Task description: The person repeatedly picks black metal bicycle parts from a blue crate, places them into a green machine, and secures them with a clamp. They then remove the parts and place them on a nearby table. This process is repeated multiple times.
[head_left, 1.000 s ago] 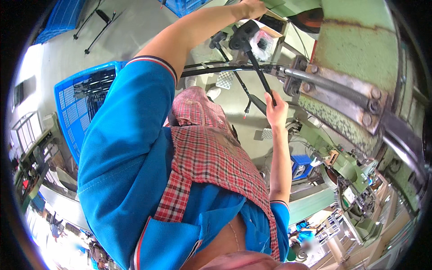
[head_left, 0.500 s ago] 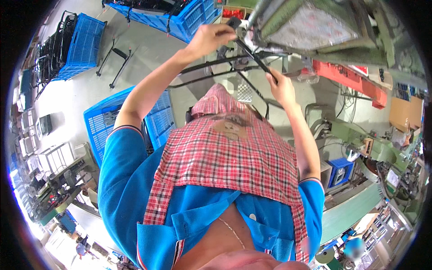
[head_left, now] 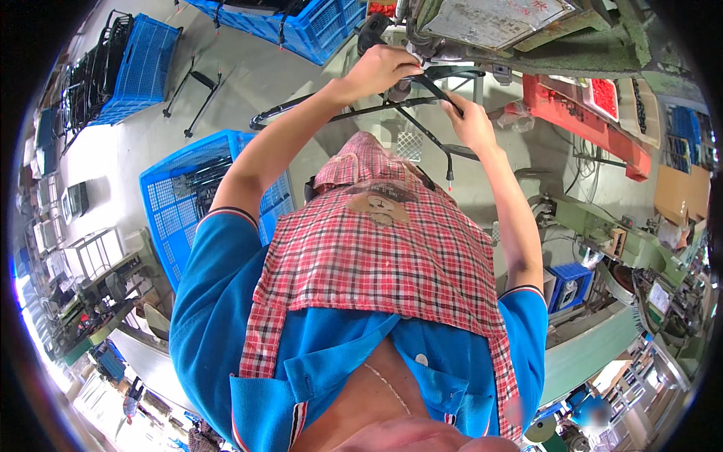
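Note:
A black tubular metal frame (head_left: 361, 111) is held up in front of me, below the green machine (head_left: 629, 41). My left hand (head_left: 380, 71) is closed around the frame's upper part, close to the machine's metal fitting (head_left: 425, 49). Farther right along the same bar, my right hand (head_left: 473, 126) grips it with thumb and fingers wrapped round. One leg of the frame slants down between my arms to a tip near my apron. My forearm and apron cover parts of the frame.
At left stands an open blue crate (head_left: 162, 215) with dark parts inside. Another blue crate (head_left: 147, 68) beside black frames stands farther off, near a loose black frame (head_left: 202, 79) on the floor. An orange-red beam (head_left: 580, 132) and a tray of red pieces (head_left: 604, 96) lie to the right.
My left hand has shifted right and slightly down along with the frame, which has turned, its looped end now showing at left. My right hand keeps its hold and has barely moved.

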`<state>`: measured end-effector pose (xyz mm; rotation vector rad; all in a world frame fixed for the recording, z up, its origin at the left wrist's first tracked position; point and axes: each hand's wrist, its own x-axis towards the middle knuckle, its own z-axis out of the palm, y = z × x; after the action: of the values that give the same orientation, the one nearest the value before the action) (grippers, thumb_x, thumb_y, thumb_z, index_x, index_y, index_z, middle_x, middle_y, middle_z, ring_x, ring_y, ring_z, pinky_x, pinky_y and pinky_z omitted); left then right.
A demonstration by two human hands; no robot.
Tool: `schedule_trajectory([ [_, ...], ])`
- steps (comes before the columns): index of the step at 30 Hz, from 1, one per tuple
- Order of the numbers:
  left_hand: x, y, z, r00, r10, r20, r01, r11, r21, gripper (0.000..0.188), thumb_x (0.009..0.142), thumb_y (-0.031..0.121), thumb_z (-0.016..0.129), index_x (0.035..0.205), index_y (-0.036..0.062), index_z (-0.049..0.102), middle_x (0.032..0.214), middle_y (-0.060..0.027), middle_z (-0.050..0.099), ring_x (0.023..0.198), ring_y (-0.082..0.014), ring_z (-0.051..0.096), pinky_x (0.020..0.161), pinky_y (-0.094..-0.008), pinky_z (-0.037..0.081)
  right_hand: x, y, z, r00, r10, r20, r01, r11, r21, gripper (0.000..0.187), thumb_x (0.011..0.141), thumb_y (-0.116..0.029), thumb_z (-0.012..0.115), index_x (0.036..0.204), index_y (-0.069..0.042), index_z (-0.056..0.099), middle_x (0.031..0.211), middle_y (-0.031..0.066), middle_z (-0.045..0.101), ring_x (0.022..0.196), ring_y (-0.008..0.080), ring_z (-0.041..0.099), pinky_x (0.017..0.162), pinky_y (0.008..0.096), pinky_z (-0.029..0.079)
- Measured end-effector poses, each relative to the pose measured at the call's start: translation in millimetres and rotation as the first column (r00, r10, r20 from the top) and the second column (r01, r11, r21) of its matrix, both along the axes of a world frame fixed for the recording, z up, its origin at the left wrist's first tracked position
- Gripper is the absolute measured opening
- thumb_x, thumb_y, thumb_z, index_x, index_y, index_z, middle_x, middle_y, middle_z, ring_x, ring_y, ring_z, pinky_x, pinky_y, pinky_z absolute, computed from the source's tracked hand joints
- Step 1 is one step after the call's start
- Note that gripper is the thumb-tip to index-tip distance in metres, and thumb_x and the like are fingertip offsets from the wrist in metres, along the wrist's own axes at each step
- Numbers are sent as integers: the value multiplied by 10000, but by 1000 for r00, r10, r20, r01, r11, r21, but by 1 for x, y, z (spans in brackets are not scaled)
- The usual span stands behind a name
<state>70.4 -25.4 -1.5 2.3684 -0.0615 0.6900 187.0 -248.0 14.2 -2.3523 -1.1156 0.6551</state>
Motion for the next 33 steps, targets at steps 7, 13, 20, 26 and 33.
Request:
schedule_trajectory([
  [7,-16,-11,6,963,217,-160,-170,949,266,309,902,352,621,1074,97,655,988,-74,622,801,-321,639,659,-406,545,-1,2,-3,1000,-2,12,2,1000,7,364,951,-388,549,1270,-224,612,821,181,658,849,384,641,743,440,496],
  [13,-81,4,3,886,344,-312,-323,939,118,356,917,348,615,1178,105,611,1014,-114,607,871,-349,621,742,-427,512,-4,-6,-9,999,-32,-11,33,993,116,357,947,-367,558,1271,-225,611,853,175,667,856,378,643,760,433,499],
  [20,-117,7,-17,790,223,-571,-239,970,49,301,947,227,571,1245,221,613,932,-122,635,822,-364,632,704,-447,511,1,-3,11,995,-79,-58,76,996,-53,353,942,-365,569,1261,-222,618,823,158,654,821,353,638,750,418,494],
  [26,-114,8,-17,805,228,-547,-254,967,29,322,938,211,576,1258,197,611,913,-150,685,814,-370,645,694,-458,514,0,-5,6,991,-93,-94,89,995,-44,356,941,-369,573,1256,-211,621,845,170,655,829,352,639,758,410,492],
  [33,-115,2,-6,776,234,-585,-261,965,40,337,941,205,569,1274,162,599,916,-160,682,792,-385,631,684,-466,503,3,-6,2,992,-62,-109,61,998,-10,352,948,-304,592,1259,-140,616,736,111,544,693,212,496,666,340,445],
])
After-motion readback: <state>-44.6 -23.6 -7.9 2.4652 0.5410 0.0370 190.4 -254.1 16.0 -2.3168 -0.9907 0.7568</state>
